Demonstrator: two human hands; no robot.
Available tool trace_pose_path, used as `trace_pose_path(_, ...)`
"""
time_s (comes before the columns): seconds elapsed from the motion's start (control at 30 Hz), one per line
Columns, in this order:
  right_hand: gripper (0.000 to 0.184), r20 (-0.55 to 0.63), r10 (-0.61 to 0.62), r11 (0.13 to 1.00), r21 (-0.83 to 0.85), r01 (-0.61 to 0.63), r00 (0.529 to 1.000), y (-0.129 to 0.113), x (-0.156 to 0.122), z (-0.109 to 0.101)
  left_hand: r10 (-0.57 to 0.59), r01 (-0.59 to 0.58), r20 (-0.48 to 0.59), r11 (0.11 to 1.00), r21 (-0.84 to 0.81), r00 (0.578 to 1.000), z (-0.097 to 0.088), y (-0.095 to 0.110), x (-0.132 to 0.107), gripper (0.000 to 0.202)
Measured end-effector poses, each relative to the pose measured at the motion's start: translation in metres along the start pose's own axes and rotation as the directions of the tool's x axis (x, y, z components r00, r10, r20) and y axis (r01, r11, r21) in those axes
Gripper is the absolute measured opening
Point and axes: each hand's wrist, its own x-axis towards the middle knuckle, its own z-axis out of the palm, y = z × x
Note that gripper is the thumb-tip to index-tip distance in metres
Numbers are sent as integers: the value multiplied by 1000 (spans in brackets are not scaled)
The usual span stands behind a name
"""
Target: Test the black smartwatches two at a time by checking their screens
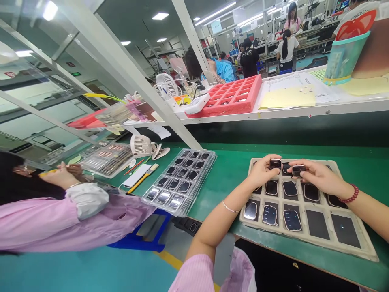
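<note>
A beige tray (369, 247) of smartwatches rests on the green bench in front of me. Over its back row, my left hand (263, 172) pinches a smartwatch (275, 164) between thumb and fingers. My right hand (319, 175), with a red bead bracelet at the wrist, grips another smartwatch (298, 170) just beside it. Below them, several watches lie in the tray's compartments. Two in the front row, one of them this watch (292, 220), have lit screens with text. Dark pads show in the two front-right compartments. My fingers partly hide the back row.
Left of my arm stands a stack of clear trays (182, 174) with watches. Beyond it lie a brush (142, 178), a white box and a small fan (141, 145). A co-worker in pink (69, 219) sits at left. A shelf (334, 108) with a red foam tray (234, 95) crosses ahead.
</note>
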Motion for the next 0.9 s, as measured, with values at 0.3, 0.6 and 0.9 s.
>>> trace_pose_path(0.3,47,-21,-27,998,-65,25,999,6,3,-2,48,-48,2,997,65,999,1,-1,0,43)
trace_pose_path(0.6,45,-37,-55,994,-95,52,998,7,3,-2,67,-66,-3,984,165,998,0,-3,0,43)
trace_pose_path(0.9,45,-76,53,998,-23,-55,996,7,2,-3,39,-38,-41,999,33,998,-1,-10,2,45)
